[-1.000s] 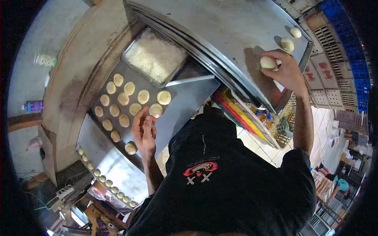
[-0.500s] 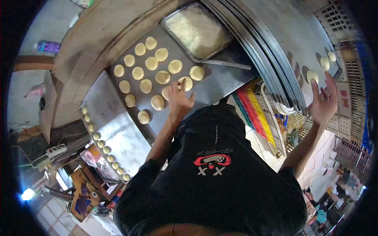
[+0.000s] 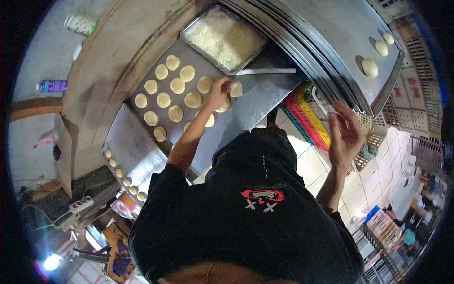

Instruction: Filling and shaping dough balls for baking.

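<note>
My left hand (image 3: 220,92) is at the right end of rows of flattened dough rounds on a dark metal tray (image 3: 179,52), its curled fingers touching a round (image 3: 236,89); what lies under the fingertips is hidden. My right hand (image 3: 346,130) is raised with loosely bent, parted fingers and nothing visible in it, below the front of a stacked metal tray (image 3: 331,28) that bears three dough balls (image 3: 370,67). A square tray of pale shreds or crumbs (image 3: 222,38) sits at the back, beside a pale flat strip (image 3: 265,71).
Another tray (image 3: 127,142) with small dough balls is at left. Colored plastic crates (image 3: 307,123) stand below the upper trays. A power strip (image 3: 80,204) and purple bottle (image 3: 52,86) are at left. A person in teal (image 3: 407,236) is far off at lower right, beside crates (image 3: 380,227).
My right hand has left a dough ball on the upper tray and moved down, leftward. My left hand has moved up and right among the flattened rounds. The view has shifted.
</note>
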A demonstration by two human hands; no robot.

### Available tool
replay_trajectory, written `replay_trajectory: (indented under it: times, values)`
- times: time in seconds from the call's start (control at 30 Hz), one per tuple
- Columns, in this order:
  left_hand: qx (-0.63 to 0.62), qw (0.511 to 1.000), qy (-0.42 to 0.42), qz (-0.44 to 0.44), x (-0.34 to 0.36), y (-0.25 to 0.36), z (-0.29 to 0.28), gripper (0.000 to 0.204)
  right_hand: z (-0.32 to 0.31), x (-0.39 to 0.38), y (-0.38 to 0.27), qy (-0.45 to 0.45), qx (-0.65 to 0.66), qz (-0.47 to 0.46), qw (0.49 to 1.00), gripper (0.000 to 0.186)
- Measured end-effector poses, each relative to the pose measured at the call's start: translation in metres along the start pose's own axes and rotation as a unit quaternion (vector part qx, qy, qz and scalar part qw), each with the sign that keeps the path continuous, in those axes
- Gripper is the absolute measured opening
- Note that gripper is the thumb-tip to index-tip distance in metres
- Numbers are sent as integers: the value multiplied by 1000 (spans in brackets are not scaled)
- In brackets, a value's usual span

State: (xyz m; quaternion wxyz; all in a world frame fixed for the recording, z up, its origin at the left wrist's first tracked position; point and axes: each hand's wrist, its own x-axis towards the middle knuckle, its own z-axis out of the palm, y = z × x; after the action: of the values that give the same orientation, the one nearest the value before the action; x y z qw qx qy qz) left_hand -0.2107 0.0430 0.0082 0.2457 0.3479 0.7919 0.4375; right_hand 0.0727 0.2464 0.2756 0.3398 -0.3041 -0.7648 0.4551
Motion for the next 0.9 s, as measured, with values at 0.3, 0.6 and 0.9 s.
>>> replay_trajectory:
  times: [0.3,0.6,0.9]
  values:
    - [-697,714,59,32,-83,172,9,30,99,-31,33,-177,305,264,898,21]
    - [-241,953,161,84,-104,253,-10,76,122,-18,-23,-137,39,-15,990,29]
    - [-520,828,181,106,-130,254,-26,52,84,-20,-80,-189,38,-178,965,43]
